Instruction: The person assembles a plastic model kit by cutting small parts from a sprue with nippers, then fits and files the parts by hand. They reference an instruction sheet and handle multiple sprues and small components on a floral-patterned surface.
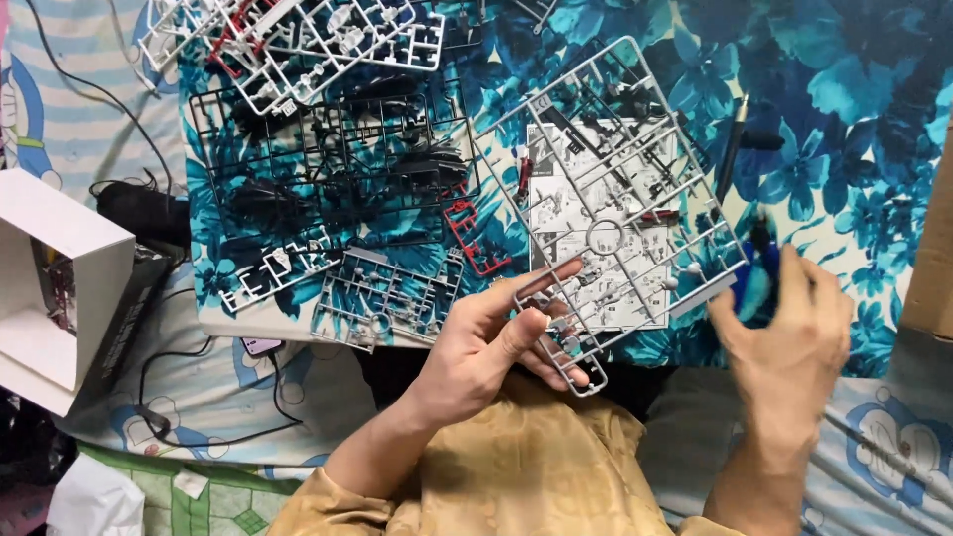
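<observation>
My left hand [496,342] grips the near corner of a large grey plastic parts frame [615,159], holding it tilted over a black-and-white instruction sheet [606,248]. My right hand [789,333] is closed around blue-handled nippers [759,268] just right of the frame's lower edge; the hand is blurred and hides most of the tool. Both hands work over a blue flower-patterned cloth [844,89].
More parts frames lie on the cloth: white [298,40], black [328,159], a small red one [475,238] and grey [382,298]. A dark pen-like tool [732,149] lies at right. A white open box [60,278] stands at left, a cardboard edge [933,258] at far right.
</observation>
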